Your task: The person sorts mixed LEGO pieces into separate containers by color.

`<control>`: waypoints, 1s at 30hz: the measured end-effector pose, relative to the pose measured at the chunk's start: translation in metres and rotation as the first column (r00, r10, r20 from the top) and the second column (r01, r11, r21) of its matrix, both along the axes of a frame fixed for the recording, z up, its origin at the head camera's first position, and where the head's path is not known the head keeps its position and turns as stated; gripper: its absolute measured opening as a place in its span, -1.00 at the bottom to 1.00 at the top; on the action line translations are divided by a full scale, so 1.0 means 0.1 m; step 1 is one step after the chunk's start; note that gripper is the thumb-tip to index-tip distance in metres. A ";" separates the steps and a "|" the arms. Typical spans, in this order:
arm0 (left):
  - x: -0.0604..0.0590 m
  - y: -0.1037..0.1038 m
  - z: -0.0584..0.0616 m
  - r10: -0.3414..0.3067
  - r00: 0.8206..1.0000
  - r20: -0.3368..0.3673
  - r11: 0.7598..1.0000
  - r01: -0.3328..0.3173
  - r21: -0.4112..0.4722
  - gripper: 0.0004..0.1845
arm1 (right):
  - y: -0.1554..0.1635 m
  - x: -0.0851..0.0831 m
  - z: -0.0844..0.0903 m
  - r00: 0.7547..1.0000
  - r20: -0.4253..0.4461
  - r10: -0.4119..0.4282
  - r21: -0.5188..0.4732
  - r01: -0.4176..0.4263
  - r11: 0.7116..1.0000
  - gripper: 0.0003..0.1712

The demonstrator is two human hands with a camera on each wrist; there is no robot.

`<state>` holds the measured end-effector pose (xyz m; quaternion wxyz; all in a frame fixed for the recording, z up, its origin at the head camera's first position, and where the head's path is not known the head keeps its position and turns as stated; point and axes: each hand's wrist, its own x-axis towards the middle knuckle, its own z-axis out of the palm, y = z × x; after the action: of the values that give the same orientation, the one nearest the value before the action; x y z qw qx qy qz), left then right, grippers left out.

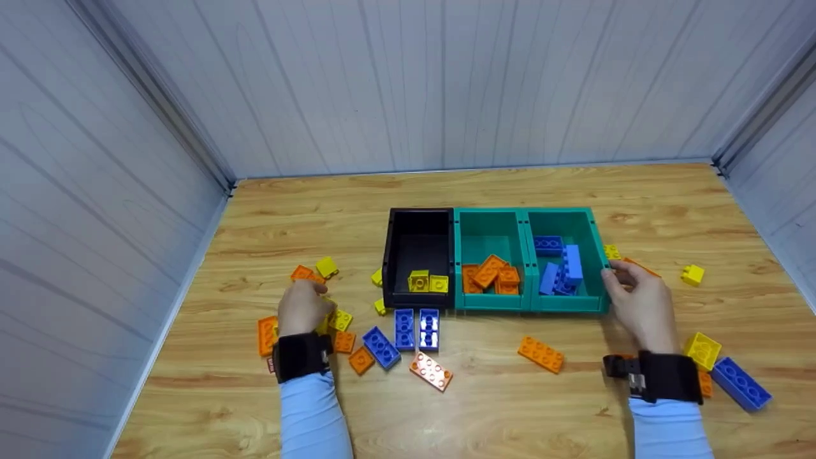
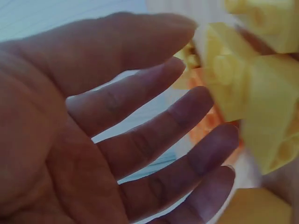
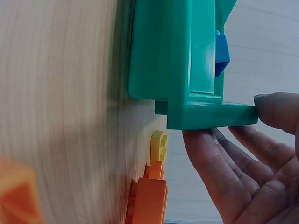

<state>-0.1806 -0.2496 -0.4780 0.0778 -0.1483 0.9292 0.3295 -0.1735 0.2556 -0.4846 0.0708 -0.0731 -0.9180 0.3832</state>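
Observation:
My left hand (image 1: 305, 307) is over a cluster of toy building bricks on the left, its fingers extended and slightly bent. In the left wrist view, yellow bricks (image 2: 271, 107) lie right at the fingertips, with an orange brick (image 2: 205, 121) behind them. On the other side, my right hand (image 1: 644, 309) pinches the front right corner of the right green bin (image 1: 567, 305), thumb on the rim and fingers against the outside wall. Blue bricks (image 1: 572, 264) lie in that bin. The middle green bin (image 1: 491, 302) contains orange bricks (image 1: 489, 271); the black bin (image 1: 417, 299) contains two yellow bricks (image 1: 419, 280).
Blue bricks (image 1: 381, 347) and orange bricks (image 1: 431, 371) lie loose in front of the bins. Right of the bins are a yellow brick (image 1: 693, 275), another yellow brick (image 1: 703, 350) and a long blue brick (image 1: 741, 384). Pale panels (image 1: 446, 89) wall the wooden table (image 1: 484, 414).

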 end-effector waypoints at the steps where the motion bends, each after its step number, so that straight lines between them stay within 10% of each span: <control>1: -0.01 0.01 -0.02 0.000 1.000 0.009 1.000 0.000 -0.009 -0.63 | 0.00 0.00 0.00 1.000 0.001 0.001 0.000 -0.001 1.000 -0.41; 11: -0.07 0.10 -0.11 -0.015 1.000 -0.018 0.997 0.014 -0.082 -0.69 | 0.00 -0.01 0.01 0.999 0.031 -0.003 0.005 0.003 1.000 -0.39; 16: -0.06 0.26 0.04 0.027 0.987 -0.158 0.999 -0.031 -0.020 -0.65 | 0.00 0.00 0.01 1.000 0.018 0.001 0.001 -0.001 1.000 -0.40; 24: -0.01 1.09 0.27 -0.120 0.874 -0.471 0.982 0.173 0.071 -0.68 | 0.01 0.00 0.01 1.000 0.023 -0.005 -0.003 0.005 1.000 -0.39; 30: -0.02 1.46 0.11 -0.294 0.819 -0.493 0.945 0.327 -0.021 -0.70 | 0.01 0.00 0.01 1.000 0.021 0.001 0.000 -0.001 1.000 -0.39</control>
<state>-0.1827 -0.1034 -0.4668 -0.1027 0.0959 0.9189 0.3687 -0.1738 0.2566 -0.4834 0.0607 -0.0766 -0.9188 0.3824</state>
